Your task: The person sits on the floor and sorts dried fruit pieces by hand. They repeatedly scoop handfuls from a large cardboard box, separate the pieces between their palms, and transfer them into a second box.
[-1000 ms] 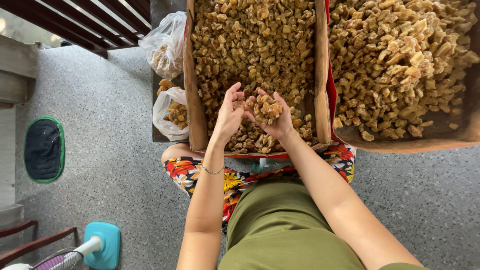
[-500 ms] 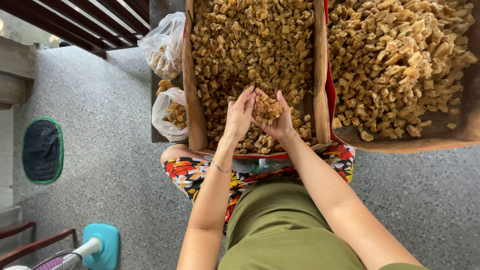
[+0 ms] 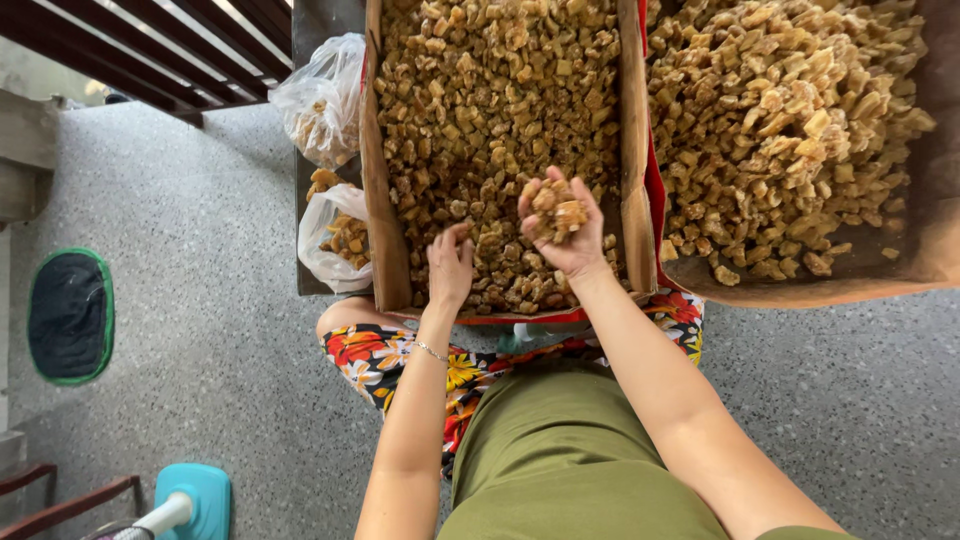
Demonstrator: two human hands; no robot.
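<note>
Right hand [image 3: 566, 232] raised palm-up over near end of cardboard tray [image 3: 382, 215], grip cupped half-closed around small heap of golden-brown dried chunks [image 3: 553, 208]. Left hand [image 3: 450, 268] lower, palm down, fingers loosely spread, resting on chunks in tray, holding nothing clear. Second tray [image 3: 800, 285] of same chunks at right, touching first. Two clear plastic bags [image 3: 330, 235] left of tray. Risk: heap sits loose in open palm, tilt likely spills pieces onto lap or speckled floor [image 3: 200, 300].
</note>
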